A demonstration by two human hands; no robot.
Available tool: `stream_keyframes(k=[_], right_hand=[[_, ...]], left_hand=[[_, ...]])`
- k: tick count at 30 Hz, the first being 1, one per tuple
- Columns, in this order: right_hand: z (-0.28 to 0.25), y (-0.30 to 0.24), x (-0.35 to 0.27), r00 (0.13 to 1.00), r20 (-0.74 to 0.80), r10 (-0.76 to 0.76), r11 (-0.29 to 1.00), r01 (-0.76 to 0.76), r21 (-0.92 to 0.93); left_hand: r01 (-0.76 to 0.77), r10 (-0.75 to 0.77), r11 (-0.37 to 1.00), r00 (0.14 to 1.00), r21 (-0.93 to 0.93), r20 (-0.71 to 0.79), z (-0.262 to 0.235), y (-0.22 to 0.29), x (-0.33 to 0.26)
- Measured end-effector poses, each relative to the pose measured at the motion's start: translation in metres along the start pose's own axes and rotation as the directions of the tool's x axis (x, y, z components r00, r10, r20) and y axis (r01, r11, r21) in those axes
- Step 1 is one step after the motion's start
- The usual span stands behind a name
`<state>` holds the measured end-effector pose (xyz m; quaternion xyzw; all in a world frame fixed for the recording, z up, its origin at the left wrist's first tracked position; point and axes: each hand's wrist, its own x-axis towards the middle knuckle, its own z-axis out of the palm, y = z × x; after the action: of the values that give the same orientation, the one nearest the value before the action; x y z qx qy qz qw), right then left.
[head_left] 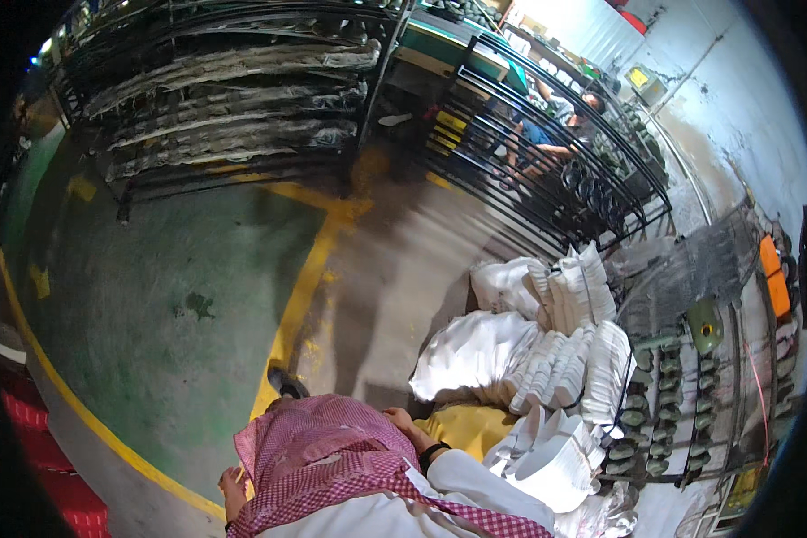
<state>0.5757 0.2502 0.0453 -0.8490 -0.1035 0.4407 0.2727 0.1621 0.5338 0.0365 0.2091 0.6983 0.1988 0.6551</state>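
Note:
My left hand [234, 491] hangs beside the checked apron [332, 444], its fingers curled closed. What it holds, if anything, is too small to make out. My right hand [403, 421] is at the apron's other side, below a black wristband [432, 453]; its fingers are mostly hidden, so I cannot tell whether they are closed. Nearest to it lies a yellow sack or cloth [468, 426]. Bundled white curved pieces [551, 368] and a full white bag [475, 354] are piled beyond, apart from the hand. One dark shoe [286, 384] shows ahead of the apron.
Tall racks [242, 108] with layered material stand at the far left. A black barred rack [547, 161] is at the far right, with a seated person [556, 139] behind it. Rows of dark green pieces [668, 403] line the right. Yellow lines [309, 278] cross the floor.

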Motion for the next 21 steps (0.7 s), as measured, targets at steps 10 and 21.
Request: stream_keyframes(k=[10, 21], right_hand=[[-0.021, -0.059, 0.062, 0.989, -0.091, 0.12, 0.989, -0.127, -0.08], [-0.044, -0.168, 0.097, 0.977, -0.213, 0.005, 0.995, 0.017, 0.102]], left_hand=[[0.062, -0.062, 0.998, 0.99, -0.01, -0.124, 0.048, 0.05, 0.113], [0.054, -0.054, 0.999, 0.996, 0.005, 0.076, 0.242, 0.266, 0.141]])
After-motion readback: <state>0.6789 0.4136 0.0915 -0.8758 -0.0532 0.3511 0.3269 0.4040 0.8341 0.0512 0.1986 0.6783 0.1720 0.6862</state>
